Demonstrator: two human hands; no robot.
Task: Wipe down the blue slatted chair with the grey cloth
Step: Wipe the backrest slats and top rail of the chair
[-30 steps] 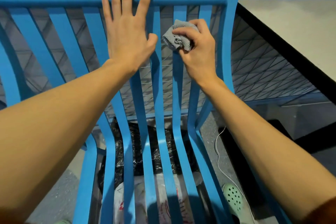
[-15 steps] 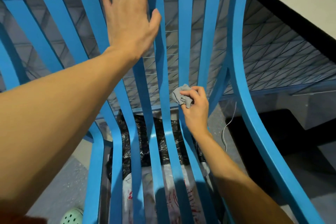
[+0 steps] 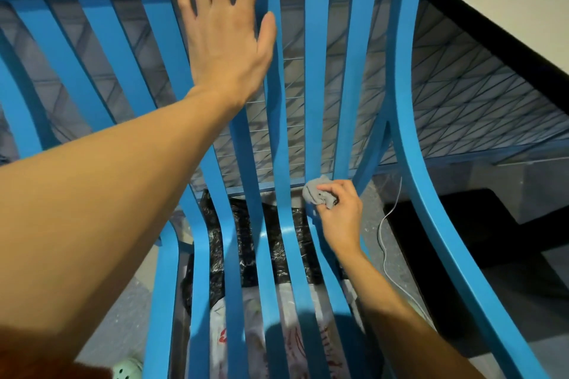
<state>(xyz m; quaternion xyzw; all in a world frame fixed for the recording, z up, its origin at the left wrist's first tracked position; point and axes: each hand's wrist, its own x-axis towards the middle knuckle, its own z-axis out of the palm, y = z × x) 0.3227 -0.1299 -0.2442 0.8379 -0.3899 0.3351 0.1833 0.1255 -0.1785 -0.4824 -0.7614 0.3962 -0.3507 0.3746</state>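
The left hand [image 3: 224, 40] lies flat, fingers straight and spread, on the chair [image 3: 400, 71] back with fingertips over the top rail. The right hand [image 3: 341, 218] pinches the bunched grey cloth [image 3: 317, 194] against a slat low on the back, near the chair's right edge. A black bag [image 3: 243, 224] shows under the seat slats; a white cable [image 3: 383, 231] trails on the floor [image 3: 129, 311].

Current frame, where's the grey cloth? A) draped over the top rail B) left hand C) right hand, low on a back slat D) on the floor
C: the right hand pinches the bunched grey cloth against a slat low on the blue chair; the left hand lies flat, empty.
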